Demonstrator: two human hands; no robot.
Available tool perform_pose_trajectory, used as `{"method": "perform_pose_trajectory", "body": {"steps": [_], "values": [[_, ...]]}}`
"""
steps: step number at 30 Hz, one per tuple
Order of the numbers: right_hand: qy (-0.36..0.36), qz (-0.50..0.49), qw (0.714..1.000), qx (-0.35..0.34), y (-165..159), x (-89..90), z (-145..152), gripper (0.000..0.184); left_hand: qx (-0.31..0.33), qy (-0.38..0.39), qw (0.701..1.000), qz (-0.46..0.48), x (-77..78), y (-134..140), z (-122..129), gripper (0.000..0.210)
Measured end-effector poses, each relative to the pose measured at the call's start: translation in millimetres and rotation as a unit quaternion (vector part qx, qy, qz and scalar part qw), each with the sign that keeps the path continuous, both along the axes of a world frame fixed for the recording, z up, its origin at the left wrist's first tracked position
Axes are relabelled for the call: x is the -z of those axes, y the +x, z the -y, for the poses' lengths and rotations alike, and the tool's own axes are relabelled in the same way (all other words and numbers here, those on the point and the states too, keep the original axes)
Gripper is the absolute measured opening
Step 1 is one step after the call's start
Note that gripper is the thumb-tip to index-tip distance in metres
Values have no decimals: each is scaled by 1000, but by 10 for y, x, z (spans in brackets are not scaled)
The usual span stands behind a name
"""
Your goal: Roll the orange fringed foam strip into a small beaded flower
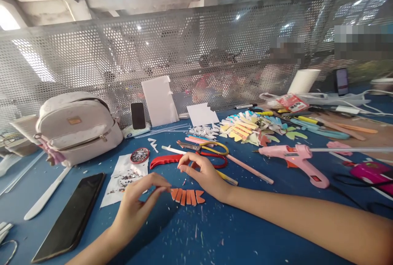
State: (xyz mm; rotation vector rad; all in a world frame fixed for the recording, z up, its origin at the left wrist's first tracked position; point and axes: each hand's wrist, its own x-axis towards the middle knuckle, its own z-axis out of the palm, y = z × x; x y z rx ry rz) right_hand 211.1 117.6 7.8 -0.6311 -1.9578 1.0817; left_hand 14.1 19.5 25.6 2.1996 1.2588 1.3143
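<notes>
My left hand [139, 199] reaches in from the lower left with thumb and forefinger pinched at the left end of an orange segmented fish-shaped piece [188, 197]. The piece has a row of narrow strips and a notched tail on its right. Just above it, my right hand [205, 173] is curled with thumb and fingertips brought together; anything between them is too small to make out. Behind the right hand lie scissors [227, 147] with yellow and red handles and a red curved handle [164, 160].
A pink glue gun [296, 154] lies right, near a pile of coloured cut pieces [245, 127]. Left are a dark phone [72, 214], a white plastic knife [47, 194], a backpack [78, 130], and a round red-rimmed dish [140, 155] over white paper [115, 181].
</notes>
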Motion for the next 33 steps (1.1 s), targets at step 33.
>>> {"method": "perform_pose_trajectory", "body": {"steps": [33], "values": [[-40, 1, 999, -5, -5, 0, 17, 15, -133, -201, 942, -234, 25, -1285, -549, 16]]}}
